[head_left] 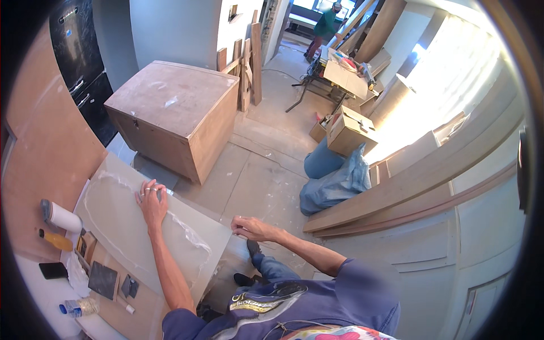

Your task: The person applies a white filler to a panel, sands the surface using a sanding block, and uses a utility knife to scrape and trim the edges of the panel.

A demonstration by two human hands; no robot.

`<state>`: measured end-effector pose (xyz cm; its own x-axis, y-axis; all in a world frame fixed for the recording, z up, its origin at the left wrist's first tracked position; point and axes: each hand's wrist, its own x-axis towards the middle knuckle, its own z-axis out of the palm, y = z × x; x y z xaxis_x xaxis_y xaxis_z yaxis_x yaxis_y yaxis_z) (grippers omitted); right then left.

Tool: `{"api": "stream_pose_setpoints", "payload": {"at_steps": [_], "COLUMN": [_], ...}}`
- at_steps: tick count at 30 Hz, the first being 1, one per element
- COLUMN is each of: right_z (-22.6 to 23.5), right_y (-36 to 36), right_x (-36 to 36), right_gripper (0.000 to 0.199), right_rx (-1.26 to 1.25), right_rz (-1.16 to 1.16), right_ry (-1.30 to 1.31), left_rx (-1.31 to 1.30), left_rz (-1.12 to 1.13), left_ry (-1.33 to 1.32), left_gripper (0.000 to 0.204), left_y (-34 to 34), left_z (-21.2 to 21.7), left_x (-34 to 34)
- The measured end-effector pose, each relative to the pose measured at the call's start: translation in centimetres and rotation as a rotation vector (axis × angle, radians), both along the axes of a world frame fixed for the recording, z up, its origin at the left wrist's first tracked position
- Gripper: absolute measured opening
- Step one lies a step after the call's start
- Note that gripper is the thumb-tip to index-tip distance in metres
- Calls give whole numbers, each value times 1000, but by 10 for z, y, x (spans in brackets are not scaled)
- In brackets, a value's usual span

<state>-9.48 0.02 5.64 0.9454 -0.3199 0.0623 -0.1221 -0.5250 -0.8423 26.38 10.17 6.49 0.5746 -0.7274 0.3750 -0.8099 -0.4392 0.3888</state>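
Note:
A pale grey board (141,232) lies on the bench in front of me, with a wavy whitish smear along its far right side and another toward its left. Over the board's far edge, my left hand (152,207) rests with curled fingers, a ring on one. A small grey piece (163,196) shows beside its thumb; I cannot make out what it is. My right hand (255,228) is closed at the board's right corner, and whatever its fingers pinch is hidden.
Left on the bench are a white roll (63,217), an orange bottle (55,240), a black phone-like slab (52,271), a dark sanding block (104,280) and a clear bottle (79,307). Beyond stand a wooden chest (175,113), blue bag (337,184), carton (351,130), long planks (419,178) and a person (324,27).

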Motion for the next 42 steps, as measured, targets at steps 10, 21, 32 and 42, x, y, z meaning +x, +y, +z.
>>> {"api": "stream_pose_setpoints", "payload": {"at_steps": [10,21,32,42], "right_z": [-11,-29,-22,-19], "right_y": [22,3,26,36], "right_x": [-2,8,44,37], "right_gripper": [16,21,29,45], "right_rx": [174,700,556,518], "right_rz": [-287,-122,-246,-431], "right_ry": [75,-38,31,30], "left_rx": [-183,-366,457,103], "left_rz": [-114,199,604,197], "left_ry": [-56,110,89,456], "left_gripper": [19,16,38,10], "left_y": [-7,109,354,345], "left_z": [-22,31,20,-46], "left_x": [19,74,295,374]}}
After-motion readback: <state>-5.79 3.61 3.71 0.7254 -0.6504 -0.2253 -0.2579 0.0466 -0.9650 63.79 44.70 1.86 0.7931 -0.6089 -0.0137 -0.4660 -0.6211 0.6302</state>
